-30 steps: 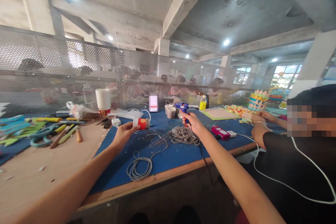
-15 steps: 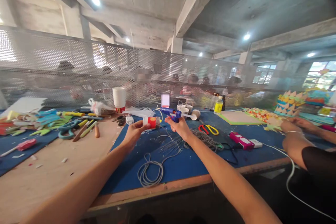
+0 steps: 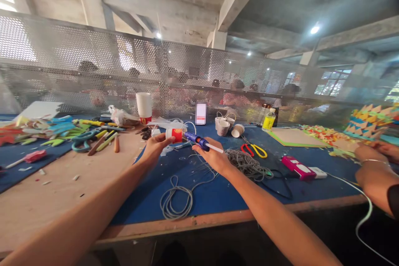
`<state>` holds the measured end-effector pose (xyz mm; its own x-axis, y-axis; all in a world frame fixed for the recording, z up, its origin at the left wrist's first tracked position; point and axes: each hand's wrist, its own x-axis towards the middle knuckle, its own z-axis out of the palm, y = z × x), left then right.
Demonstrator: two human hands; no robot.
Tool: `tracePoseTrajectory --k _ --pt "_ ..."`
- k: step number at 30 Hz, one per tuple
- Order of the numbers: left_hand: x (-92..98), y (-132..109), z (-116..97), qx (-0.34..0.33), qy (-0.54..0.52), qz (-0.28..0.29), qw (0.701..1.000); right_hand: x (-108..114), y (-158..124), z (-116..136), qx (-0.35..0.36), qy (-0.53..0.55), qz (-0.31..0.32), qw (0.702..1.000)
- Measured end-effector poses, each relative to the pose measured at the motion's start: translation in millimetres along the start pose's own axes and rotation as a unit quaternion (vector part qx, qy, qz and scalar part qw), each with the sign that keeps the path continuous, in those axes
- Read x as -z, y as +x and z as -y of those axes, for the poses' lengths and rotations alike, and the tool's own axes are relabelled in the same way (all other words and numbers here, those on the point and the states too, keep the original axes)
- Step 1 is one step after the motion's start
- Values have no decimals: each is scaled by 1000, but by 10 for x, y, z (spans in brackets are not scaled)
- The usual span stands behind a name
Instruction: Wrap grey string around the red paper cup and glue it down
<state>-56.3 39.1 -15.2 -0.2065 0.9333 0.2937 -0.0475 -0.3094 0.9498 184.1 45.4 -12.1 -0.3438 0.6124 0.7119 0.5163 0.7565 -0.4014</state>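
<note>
My left hand (image 3: pixel 156 146) is closed around a red and white paper cup (image 3: pixel 175 135), which lies sideways with its far end to the right. In my right hand (image 3: pixel 212 154) is a blue hot glue gun (image 3: pixel 197 139), a white glue stick (image 3: pixel 215 146) sticking out of its back. The gun's nozzle points left at the cup's right end; whether they touch I cannot tell. Below my hands a coil of grey cord (image 3: pixel 177 199) lies on the blue mat (image 3: pixel 140 203). A tangled heap of the same cord (image 3: pixel 247 164) sits right of my right hand.
Stacked paper cups (image 3: pixel 144 106), a lit phone (image 3: pixel 201 114) and several grey cups (image 3: pixel 222 126) stand at the back. Red-and-yellow-handled scissors (image 3: pixel 257 151) and a magenta power strip (image 3: pixel 298 168) lie right. Tools and blue-handled scissors (image 3: pixel 82 143) lie left. A co-worker's arm (image 3: pixel 374 170) reaches in.
The glue gun has swung so its nozzle now meets the cup's right end, and its glue stick tilts down to the right. My view has shifted slightly.
</note>
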Motion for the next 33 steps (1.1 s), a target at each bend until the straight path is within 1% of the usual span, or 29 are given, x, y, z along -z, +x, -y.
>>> tracePoseTrajectory --k 3,7,13,18,25,33 --pt "-2 -12 -9 -3 5 1 1000 3 -3 -17 -3 -13 8 1000" --pt "-9 -26 -14 -9 5 17 1000 11 -9 -7 -13 -22 24 999" --pt "-31 -41 -48 -14 19 14 1000 25 -6 12 -23 -27 18 999" --pt "-41 -45 -70 -20 33 6 999 29 -6 10 -27 -34 31 999" --pt "-42 -36 -58 -24 35 6 999 -13 -12 -34 -28 -37 27 999" --pt "-47 -22 -42 -32 29 18 999 8 -2 0 -48 -23 38 998"
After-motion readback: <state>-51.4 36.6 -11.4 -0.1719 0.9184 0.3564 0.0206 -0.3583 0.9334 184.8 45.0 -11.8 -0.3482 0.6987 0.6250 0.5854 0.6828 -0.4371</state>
